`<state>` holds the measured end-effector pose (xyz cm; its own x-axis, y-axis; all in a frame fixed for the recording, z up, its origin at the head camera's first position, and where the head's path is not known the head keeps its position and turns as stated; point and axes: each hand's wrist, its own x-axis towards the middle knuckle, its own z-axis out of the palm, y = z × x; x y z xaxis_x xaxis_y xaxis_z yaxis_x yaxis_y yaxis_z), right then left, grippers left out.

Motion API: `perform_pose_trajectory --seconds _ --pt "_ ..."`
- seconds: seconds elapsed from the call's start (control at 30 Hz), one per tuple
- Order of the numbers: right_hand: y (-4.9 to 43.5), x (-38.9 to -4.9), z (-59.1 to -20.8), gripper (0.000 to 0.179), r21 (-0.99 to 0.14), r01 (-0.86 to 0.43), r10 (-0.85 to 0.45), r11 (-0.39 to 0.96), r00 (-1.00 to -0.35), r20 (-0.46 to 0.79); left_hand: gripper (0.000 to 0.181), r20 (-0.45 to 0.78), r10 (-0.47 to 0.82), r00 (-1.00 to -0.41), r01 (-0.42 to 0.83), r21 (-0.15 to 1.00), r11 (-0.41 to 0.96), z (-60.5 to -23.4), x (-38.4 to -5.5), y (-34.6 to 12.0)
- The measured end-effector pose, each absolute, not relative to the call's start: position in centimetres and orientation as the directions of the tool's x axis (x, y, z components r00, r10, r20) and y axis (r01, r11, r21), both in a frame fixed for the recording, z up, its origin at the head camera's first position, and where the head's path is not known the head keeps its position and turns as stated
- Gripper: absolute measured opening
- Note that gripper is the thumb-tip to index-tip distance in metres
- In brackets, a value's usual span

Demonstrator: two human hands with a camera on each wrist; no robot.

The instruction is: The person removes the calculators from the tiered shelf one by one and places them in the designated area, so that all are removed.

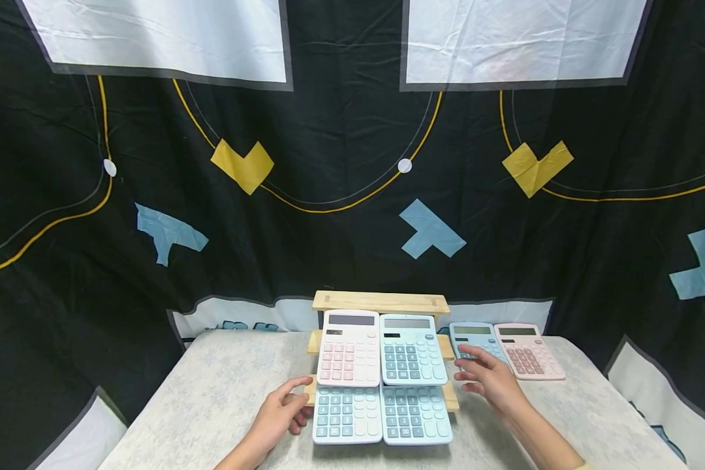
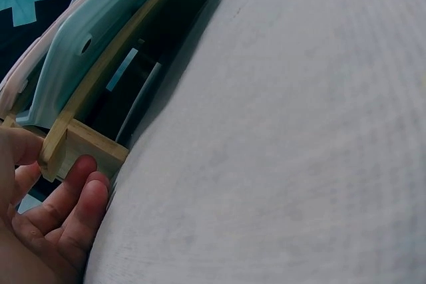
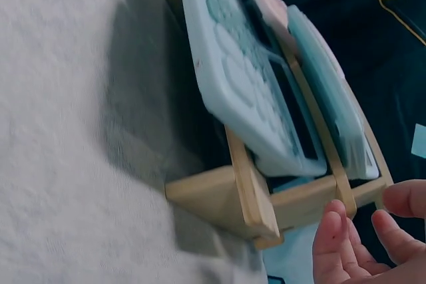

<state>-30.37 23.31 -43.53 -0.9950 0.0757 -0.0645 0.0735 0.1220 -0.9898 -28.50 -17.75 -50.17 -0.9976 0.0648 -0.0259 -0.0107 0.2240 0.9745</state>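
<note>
A tiered wooden rack (image 1: 380,301) stands on the table with calculators in two rows. The upper row has a white calculator with pink keys (image 1: 349,349) and a light-blue one (image 1: 412,350). Below them lean a white calculator with blue keys (image 1: 348,416) and another light-blue one (image 1: 416,416). My left hand (image 1: 282,411) holds the rack's lower left end, thumb and curled fingers around the slat end (image 2: 54,147). On the other side, my right hand (image 1: 493,378) is beside the rack, fingers loosely spread near the slat end (image 3: 343,194); contact is unclear.
Right of the rack, a blue calculator (image 1: 471,331) and a pink calculator (image 1: 531,352) are side by side, the blue one partly behind my right hand. A grey patterned cloth (image 1: 211,391) covers the table. Behind it hangs a dark printed curtain (image 1: 341,254).
</note>
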Motion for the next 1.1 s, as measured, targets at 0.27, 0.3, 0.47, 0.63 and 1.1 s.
perform_pose_trajectory --seconds 0.27,0.3,0.47,0.63,1.1 --pt "22.4 -29.6 -43.4 0.055 -0.996 0.085 0.029 0.032 -0.996 -0.084 0.048 -0.030 0.058 -0.998 -0.016 0.973 0.228 -50.1 -28.5 -17.8" --pt "22.2 -29.6 -43.4 0.055 -0.996 0.084 0.025 0.029 -0.996 -0.084 0.048 -0.029 0.059 -0.998 -0.015 0.973 0.229 -50.1 -28.5 -17.8" --pt "21.6 -29.5 -43.5 0.056 -0.997 0.076 0.010 0.004 -0.997 -0.076 0.048 -0.029 0.061 -0.998 -0.015 0.975 0.221 -50.2 -28.6 -17.8" --pt "21.2 -29.5 -43.5 0.058 -0.995 0.090 -0.032 -0.051 -0.996 -0.088 0.047 -0.021 0.063 -0.998 -0.007 0.976 0.218 -50.3 -28.6 -17.7" --pt "20.4 -29.3 -43.3 0.064 -0.990 0.107 -0.097 -0.088 -0.990 -0.099 0.047 -0.024 0.061 -0.998 -0.010 0.974 0.224 -50.3 -28.6 -17.7"
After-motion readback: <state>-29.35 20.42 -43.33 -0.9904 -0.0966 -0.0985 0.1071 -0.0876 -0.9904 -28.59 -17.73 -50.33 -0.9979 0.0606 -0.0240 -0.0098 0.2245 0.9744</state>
